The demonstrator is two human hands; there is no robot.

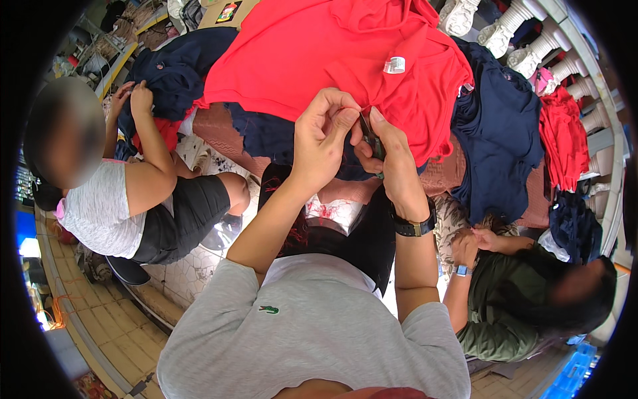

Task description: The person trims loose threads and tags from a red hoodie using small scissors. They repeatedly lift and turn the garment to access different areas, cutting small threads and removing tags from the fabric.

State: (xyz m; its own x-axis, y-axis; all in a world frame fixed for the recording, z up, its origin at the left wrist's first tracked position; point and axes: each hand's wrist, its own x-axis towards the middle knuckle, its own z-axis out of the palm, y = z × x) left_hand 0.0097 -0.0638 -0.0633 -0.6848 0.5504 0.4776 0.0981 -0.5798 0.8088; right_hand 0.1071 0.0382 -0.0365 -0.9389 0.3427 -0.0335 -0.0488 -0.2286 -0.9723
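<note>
A red garment lies spread over the heap in front of me, with a white label showing on it. My left hand is closed, its thumb and fingertips pinching a bit of red cloth or thread at the garment's near edge. Beside it, my right hand is wrapped around small dark thread snips. Their narrow tip points up toward the pinched spot, almost touching my left fingertips. Whether the blades are apart is too small to tell.
Navy garments drape to the right, and another navy garment lies to the left. A person in grey sits at left, one in dark green at right. White balusters line the far right, beside a hanging red garment.
</note>
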